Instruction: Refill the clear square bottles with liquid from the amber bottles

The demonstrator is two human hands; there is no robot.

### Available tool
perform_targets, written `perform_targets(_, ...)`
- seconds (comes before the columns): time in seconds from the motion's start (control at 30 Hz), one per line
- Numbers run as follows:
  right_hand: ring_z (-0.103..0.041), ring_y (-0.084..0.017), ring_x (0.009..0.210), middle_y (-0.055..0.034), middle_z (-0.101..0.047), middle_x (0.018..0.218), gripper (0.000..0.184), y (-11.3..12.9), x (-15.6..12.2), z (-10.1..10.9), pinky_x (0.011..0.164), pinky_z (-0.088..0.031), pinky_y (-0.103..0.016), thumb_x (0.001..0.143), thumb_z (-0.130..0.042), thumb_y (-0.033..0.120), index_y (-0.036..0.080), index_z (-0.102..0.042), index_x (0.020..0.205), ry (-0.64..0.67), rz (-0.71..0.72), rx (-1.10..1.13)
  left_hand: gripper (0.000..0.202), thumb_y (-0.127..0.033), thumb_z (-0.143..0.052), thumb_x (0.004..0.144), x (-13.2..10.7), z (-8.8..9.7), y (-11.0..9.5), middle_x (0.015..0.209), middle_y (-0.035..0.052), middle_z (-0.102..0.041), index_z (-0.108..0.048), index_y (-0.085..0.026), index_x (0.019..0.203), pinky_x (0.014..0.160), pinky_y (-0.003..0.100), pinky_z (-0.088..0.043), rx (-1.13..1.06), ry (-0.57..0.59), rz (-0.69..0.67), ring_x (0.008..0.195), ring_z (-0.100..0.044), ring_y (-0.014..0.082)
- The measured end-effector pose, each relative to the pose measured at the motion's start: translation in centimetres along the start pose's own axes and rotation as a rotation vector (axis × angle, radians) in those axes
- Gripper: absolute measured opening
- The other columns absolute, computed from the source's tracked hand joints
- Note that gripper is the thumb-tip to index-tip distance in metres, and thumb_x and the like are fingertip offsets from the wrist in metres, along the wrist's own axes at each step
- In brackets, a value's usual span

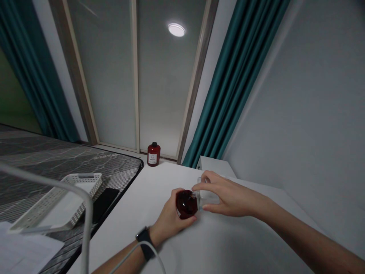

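Note:
My left hand [167, 220] is wrapped round a dark red bottle [187, 205], tilted so that its neck points right. That neck meets the mouth of a clear container [210, 198], and I cannot tell whether it reaches inside. The fingers and thumb of my right hand [228, 193] are closed round the clear container, which lies on its side above the white table [222, 239]. Fingers hide part of both vessels. Farther back, a second red bottle [154, 154] with a black cap and a white label stands upright on the table.
Left of the table, a white perforated basket [98, 182], a flat black object [105, 203] and papers [25, 247] lie on a grey patterned surface [114, 163]. A thick white tube [88, 228] crosses the left foreground. A white cabinet [218, 164] stands behind the table.

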State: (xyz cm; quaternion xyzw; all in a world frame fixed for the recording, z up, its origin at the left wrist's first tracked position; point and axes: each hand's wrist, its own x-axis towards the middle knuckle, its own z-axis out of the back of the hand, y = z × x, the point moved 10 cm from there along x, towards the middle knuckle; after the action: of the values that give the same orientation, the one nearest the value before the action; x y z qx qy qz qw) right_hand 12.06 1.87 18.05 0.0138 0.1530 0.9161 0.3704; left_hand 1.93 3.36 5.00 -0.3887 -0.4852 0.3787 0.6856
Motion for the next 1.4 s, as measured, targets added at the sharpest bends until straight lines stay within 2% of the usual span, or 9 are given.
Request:
perform_targets(0.73, -0.055, -0.024, 0.104, -0.0079, -0.050, 0.114, 0.045, 0.25, 0.13, 0.18, 0.093, -0.047, -0.042, 0.088, -0.068, 0.032, 0.032, -0.058, 0.132, -0.003, 0.031, -0.055, 0.069, -0.023, -0.080, 0.067, 0.04, 0.23, -0.07, 0.120, 0.0108, -0.062, -0.042, -0.020, 0.124, 0.099, 0.045, -0.048, -0.011, -0.019, -0.005, 0.112, -0.062, 0.0293)
perform_targets(1.4, -0.054, -0.027, 0.109, -0.0088, -0.050, 0.116, 0.045, 0.50, 0.15, 0.27, 0.093, -0.048, -0.043, 0.087, -0.070, 0.030, 0.032, -0.060, 0.131, -0.013, 0.053, -0.103, 0.068, -0.026, -0.080, 0.068, 0.08, 0.21, -0.18, 0.118, 0.0095, -0.062, -0.042, -0.020, 0.125, 0.096, 0.042, -0.050, -0.010, -0.023, -0.027, 0.109, -0.063, 0.0282)
